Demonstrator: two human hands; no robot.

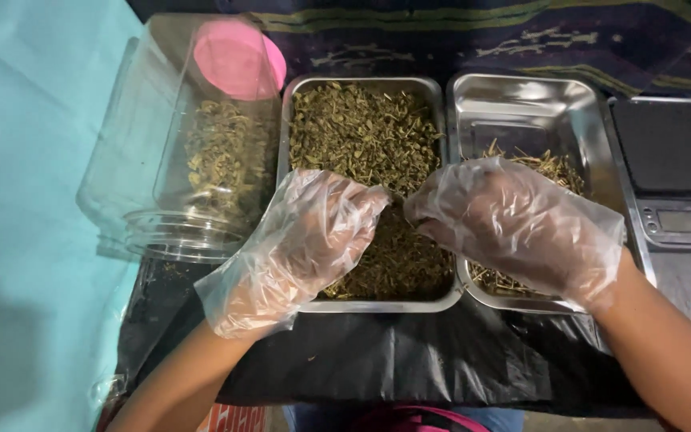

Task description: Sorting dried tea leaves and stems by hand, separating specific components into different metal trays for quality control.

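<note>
While both gloved hands hover palm-down, the left hand (301,240) and right hand (513,224) meet fingertips over the left tray (361,304) of dried herbs (361,132); loose plastic hides whether anything's pinched.

Left hand (297,248) and right hand (521,228) in loose, crinkled clear plastic gloves, forearms bare
</note>
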